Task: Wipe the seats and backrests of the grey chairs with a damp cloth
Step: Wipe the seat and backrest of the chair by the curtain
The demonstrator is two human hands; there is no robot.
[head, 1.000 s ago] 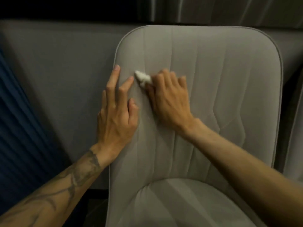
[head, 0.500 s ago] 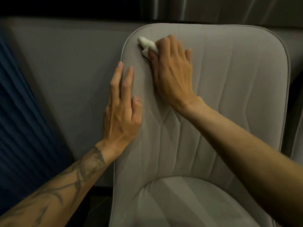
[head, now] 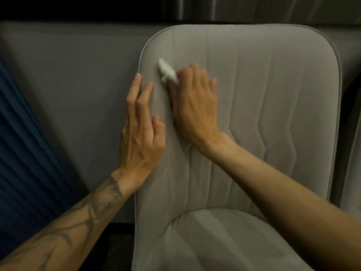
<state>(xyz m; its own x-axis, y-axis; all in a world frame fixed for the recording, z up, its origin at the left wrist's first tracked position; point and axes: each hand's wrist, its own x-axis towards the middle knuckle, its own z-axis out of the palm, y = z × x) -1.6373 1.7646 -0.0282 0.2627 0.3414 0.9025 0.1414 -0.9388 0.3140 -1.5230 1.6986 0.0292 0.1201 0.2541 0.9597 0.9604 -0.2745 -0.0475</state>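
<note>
A grey upholstered chair fills the view, its stitched backrest (head: 273,90) upright and its seat (head: 211,241) at the bottom. My right hand (head: 195,106) presses a small white cloth (head: 166,72) against the upper left part of the backrest; the cloth sticks out beyond the fingertips, which curl over it. The hand and cloth are blurred by motion. My left hand (head: 141,130) lies flat with straight fingers along the backrest's left edge, below and left of the cloth.
A grey padded panel (head: 74,85) runs behind the chair on the left. Dark blue pleated fabric (head: 21,153) hangs at the far left. Another grey chair's edge (head: 351,173) shows at the right border. Curtains hang at the top.
My right hand swept the cloth up to the backrest's top left corner, then back down a little. My left hand stayed on the left edge.
</note>
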